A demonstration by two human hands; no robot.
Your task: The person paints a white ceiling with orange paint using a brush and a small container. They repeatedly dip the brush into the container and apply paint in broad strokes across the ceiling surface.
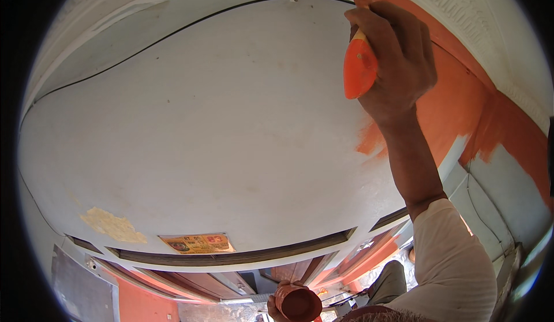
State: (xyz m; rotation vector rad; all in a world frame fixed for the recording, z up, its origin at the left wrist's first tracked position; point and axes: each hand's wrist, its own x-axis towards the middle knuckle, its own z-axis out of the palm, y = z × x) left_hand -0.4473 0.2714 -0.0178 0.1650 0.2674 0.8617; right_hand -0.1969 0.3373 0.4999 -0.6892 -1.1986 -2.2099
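Observation:
High on the wall, my right hand (pixel 398 62) is closed around a paintbrush (pixel 360 71) with an orange-red handle. Its head end points up toward the wall's top border, partly hidden by my fingers. Orange paint (pixel 447 102) covers the wall to the right of this hand, ending in a ragged streaked edge. Low in the view, my left hand (pixel 272 309) wraps round a small paint pot (pixel 299 303), reddish-brown inside. Most of that hand is hidden behind the pot.
A black cable (pixel 167 35) runs along the top of the pale grey wall (pixel 231 120), under white moulding (pixel 461 16). Below are a peeled patch (pixel 114 225), a small poster (pixel 197 243) and a dark ledge (pixel 242 257). Doorways and the floor lie far below.

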